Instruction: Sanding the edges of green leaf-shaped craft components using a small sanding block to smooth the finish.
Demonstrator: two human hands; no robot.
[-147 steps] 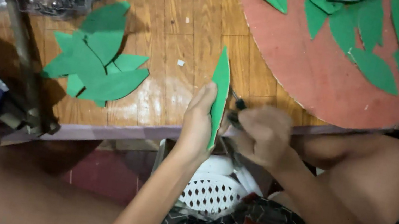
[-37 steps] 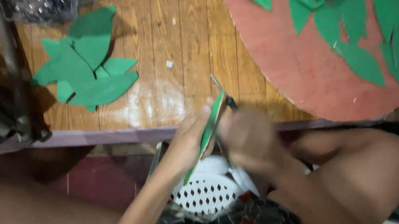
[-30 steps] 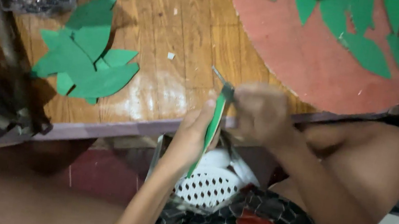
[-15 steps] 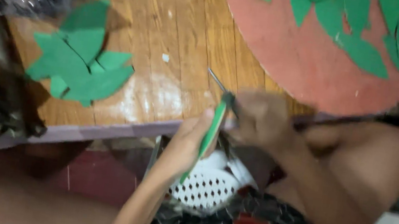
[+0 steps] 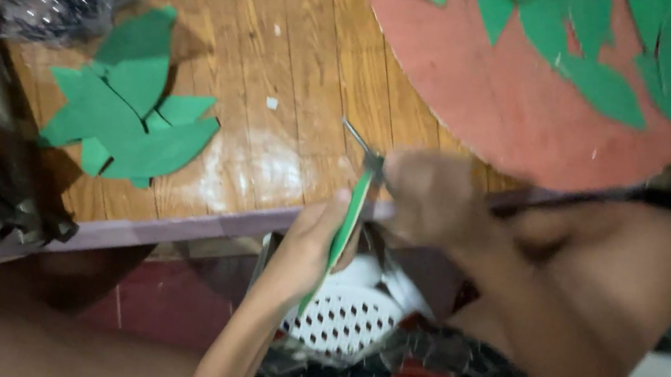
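Since the thin green leaf-shaped sheet cutout stands edge-on, pinched in the left hand, it looks light, bendy and easily creased, best held low near its stem end. Just right of it, the right hand is closed round small metal scissors, blades meeting the sheet's top.

One head-worn camera looks steeply down, close over the wooden table edge and lap
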